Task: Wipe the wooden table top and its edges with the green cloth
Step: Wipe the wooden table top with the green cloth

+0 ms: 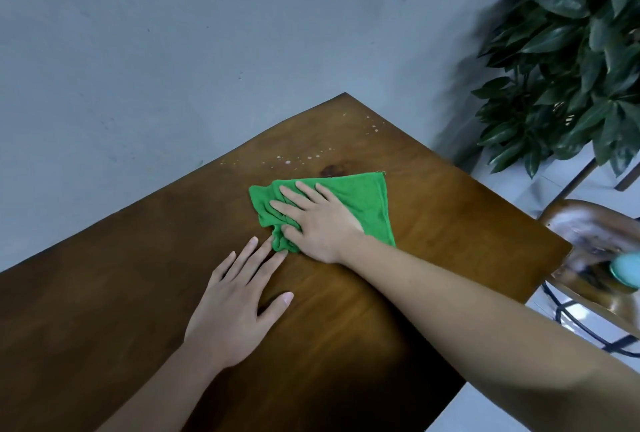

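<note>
Grey wall (156,33) fills the far and left side. Wooden table (450,216) runs from the near left to a far corner against the wall, top bare and dark brown; its right edge faces the floor. Leafy plant (571,50) stands far right, off the table, blurred. Wooden chair (595,241) sits right of the table's right corner, blurred, with a pale blue object (627,270) on it, too blurred to identify. Green cloth (360,199) lies on the table top toward the far middle, bunched at its left end, flatter at the right. Right hand (318,220) lies palm down on the cloth, fingers spread, pressing it flat. Left hand (235,307) rests flat on bare wood just near-left of the cloth, fingers loosely spread, fingertips touching the cloth's bunched near edge. White specks (298,159) dot the wood beyond the cloth, toward the far corner.
</note>
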